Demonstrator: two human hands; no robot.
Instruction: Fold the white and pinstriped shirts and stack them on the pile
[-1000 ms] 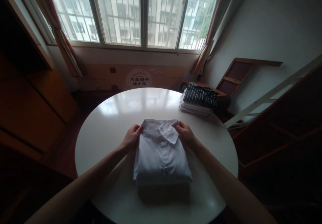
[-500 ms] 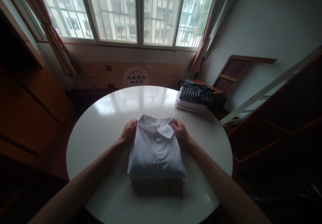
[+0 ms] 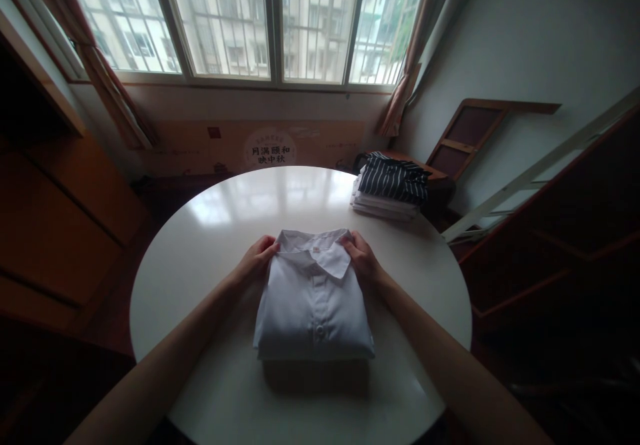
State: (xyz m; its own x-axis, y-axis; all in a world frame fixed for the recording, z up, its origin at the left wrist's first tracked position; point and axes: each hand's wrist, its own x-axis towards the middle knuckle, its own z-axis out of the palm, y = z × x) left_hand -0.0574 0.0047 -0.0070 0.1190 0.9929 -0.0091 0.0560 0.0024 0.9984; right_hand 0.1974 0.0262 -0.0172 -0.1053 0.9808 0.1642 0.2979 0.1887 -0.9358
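Observation:
A folded white shirt (image 3: 310,305) lies on the round white table (image 3: 200,265), its collar toward the window and its button front facing up. My left hand (image 3: 260,253) pinches the shirt's far left corner beside the collar. At the far right corner, my right hand (image 3: 361,256) grips the collar's edge, thumb on top. The right collar flap is spread over the front, and a small label shows inside the neck. The fingers under the cloth are hidden on both sides.
A stack of folded clothes (image 3: 390,185), black striped on top of white, stands at the table's far right edge. Behind it is a wooden chair (image 3: 465,138). Windows (image 3: 270,25) run along the far wall, and a dark cabinet (image 3: 55,232) is at the left.
My left thumb has moved onto the shirt's collar corner. Both hands keep hold of the shirt, which stays almost in place; the view has shifted slightly.

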